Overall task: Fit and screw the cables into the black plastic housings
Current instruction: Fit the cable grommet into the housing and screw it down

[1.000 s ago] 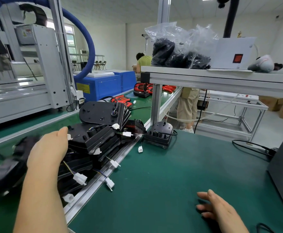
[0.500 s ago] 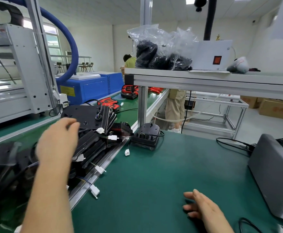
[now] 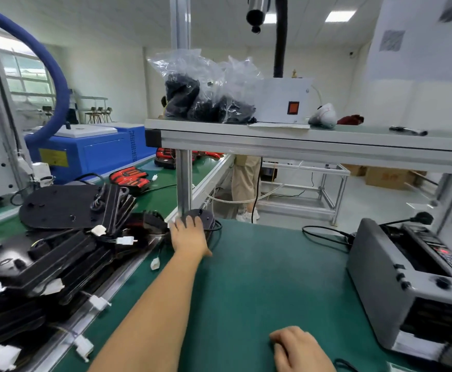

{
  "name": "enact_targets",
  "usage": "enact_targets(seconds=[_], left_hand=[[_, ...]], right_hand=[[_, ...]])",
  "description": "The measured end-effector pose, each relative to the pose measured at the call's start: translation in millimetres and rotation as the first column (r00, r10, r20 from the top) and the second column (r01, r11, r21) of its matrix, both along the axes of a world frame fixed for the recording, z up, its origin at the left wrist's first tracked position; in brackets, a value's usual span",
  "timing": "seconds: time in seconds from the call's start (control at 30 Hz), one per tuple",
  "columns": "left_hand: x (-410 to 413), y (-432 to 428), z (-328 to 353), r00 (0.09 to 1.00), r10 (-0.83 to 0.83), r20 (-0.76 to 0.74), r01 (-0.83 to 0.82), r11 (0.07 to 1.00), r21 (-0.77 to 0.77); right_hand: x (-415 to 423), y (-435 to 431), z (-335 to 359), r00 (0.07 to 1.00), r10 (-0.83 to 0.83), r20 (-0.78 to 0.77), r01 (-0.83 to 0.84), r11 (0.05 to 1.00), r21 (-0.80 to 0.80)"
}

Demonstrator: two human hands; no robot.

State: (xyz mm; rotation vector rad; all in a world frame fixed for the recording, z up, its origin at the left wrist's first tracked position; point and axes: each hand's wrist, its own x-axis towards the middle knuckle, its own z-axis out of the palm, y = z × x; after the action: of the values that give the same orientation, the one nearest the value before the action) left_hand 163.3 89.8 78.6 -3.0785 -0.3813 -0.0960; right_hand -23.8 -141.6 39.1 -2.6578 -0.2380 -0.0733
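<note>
A small round black plastic housing (image 3: 206, 216) with a black cable (image 3: 217, 229) stands on the green mat at the foot of an aluminium post. My left hand (image 3: 188, 233) is stretched far forward and lies over its top, fingers wrapped on it, hiding most of it. My right hand (image 3: 298, 347) rests low on the mat near me, fingers loosely curled, holding nothing. To the left, a pile of flat black housings (image 3: 58, 260) with thin wires and white connectors (image 3: 124, 240) lies across the conveyor rail.
A grey machine (image 3: 396, 277) with a power cable stands on the mat at the right. The post (image 3: 183, 181) carries a shelf (image 3: 300, 142) with a plastic bag of black parts (image 3: 200, 99). A blue unit (image 3: 90, 153) and a standing person (image 3: 246, 181) are behind.
My left hand left the pile of housings and swung right and forward onto the small housing by the post. My view turned right. My right hand stayed on the mat.
</note>
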Motion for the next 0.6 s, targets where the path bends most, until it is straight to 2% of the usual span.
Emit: enact_targets(seconds=[0.13,0.23,0.33,0.47,0.6], left_hand=[[18,13,-11,0.997,-0.039,-0.070,0.039,0.999,0.001],[21,15,-14,0.993,-0.111,-0.036,0.109,0.992,-0.057],[21,10,-9,0.988,-0.150,0.021,0.152,0.983,-0.106],[12,-6,15,0.983,-0.142,0.113,0.170,0.939,-0.298],[-14,-27,57,0.973,-0.150,0.177,0.222,0.821,-0.527]], right_hand=[[6,-4,1,0.999,-0.048,-0.026,0.044,0.990,-0.134],[6,-6,-1,0.998,-0.060,-0.020,0.056,0.983,-0.176],[6,-7,-4,0.999,-0.049,-0.017,0.046,0.987,-0.153],[3,-9,-7,0.999,-0.050,-0.006,0.049,0.991,-0.122],[0,-8,-9,0.996,-0.089,-0.008,0.088,0.994,-0.063]])
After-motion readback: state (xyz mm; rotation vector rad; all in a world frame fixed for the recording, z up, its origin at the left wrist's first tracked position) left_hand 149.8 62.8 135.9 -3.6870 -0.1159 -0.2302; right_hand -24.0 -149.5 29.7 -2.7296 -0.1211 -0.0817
